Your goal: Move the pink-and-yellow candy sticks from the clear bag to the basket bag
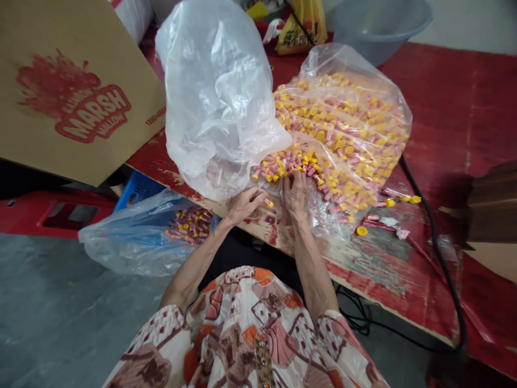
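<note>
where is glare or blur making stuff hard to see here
In the head view, pale glare streaks the white bag and the clear bag, veiling some yellow-capped pieces inside the latter; also in the head view, brown cardboard at the right edge looks smeared, while the carton's large MARSH lettering stays readable.

The clear bag (329,56) at two o'clock is thin, glossy plastic film, its small tubes (319,175) smooth-capped plastic; the cloudy bag (220,97) at eleven is crinkled plastic. The carton (81,91) at ten: matt cardboard. Painted wood tabletop (440,124) (scuffed rough along its edge).
</note>
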`<state>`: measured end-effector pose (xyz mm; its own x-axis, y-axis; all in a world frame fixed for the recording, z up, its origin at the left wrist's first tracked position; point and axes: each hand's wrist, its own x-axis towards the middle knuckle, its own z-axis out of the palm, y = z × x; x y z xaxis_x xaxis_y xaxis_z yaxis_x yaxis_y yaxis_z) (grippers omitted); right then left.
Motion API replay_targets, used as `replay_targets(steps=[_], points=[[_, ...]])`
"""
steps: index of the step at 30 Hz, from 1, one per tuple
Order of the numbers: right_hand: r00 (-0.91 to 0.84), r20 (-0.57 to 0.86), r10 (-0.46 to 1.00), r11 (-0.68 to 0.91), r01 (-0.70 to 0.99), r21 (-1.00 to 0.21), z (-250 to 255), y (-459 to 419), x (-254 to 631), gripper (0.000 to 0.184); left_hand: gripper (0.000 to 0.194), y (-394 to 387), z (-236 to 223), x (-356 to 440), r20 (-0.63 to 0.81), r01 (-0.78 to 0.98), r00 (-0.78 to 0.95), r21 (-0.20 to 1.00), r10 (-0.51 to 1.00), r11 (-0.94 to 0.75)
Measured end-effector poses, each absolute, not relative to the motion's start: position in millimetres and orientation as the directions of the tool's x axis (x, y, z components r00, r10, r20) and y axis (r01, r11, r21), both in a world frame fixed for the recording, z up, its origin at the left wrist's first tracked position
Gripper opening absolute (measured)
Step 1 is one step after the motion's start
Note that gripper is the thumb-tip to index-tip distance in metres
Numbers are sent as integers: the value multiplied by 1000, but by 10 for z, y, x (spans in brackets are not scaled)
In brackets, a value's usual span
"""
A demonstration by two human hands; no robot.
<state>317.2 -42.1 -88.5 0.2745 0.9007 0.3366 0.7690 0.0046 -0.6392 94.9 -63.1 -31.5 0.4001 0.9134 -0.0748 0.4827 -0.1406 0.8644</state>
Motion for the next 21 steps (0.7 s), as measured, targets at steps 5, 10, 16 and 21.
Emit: replay_targets(steps=[5, 10, 16, 21], points=[[221, 351, 910, 43, 792, -609, -846, -400, 3185, 37, 15, -759, -362, 1096, 142, 668, 546, 522, 826, -531], [210, 331, 920, 40, 790, -611, -896, -370, 3221, 32, 10, -934, -296, 1228, 309, 675, 596, 306, 741, -671], [321, 357, 877, -35, 784, -619, -921, -254, 3270, 38, 8, -852, -471, 1252, 204, 712, 517, 435, 831, -550], [286, 296, 911, -78, 826, -558, -939, -120, 3317, 29, 9, -827, -440, 1182, 197, 625, 534, 563, 822, -541]])
